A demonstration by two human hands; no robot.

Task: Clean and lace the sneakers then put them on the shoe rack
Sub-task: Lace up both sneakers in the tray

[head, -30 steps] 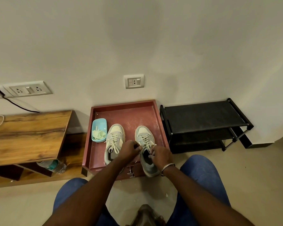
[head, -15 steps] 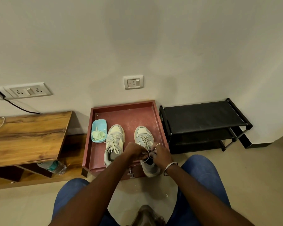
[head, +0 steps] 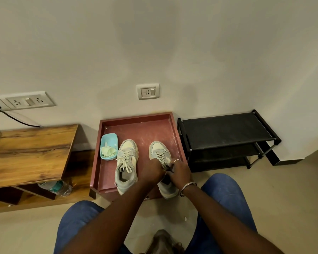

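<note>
Two pale grey-white sneakers stand side by side, toes to the wall, in a maroon tray (head: 134, 123). The left sneaker (head: 126, 162) is laced, its lace ends lying loose over the tongue. Over the tongue of the right sneaker (head: 159, 150) both my hands meet. My left hand (head: 153, 171) and my right hand (head: 180, 171) each pinch a lace end of that shoe, knuckles close together. The shoe's heel shows below my wrists. A black two-tier shoe rack (head: 226, 132) stands right of the tray against the wall.
A light blue tub (head: 108, 142) with a pale green cloth inside sits in the tray's left part. A wooden low table (head: 28, 153) is on the left, a plastic bottle (head: 56, 187) lying under it. My knees in blue jeans frame the beige floor.
My hands have drawn closer together over the right sneaker's tongue and moved slightly toward the toe, working the lace. The left sneaker and tub have not moved.
</note>
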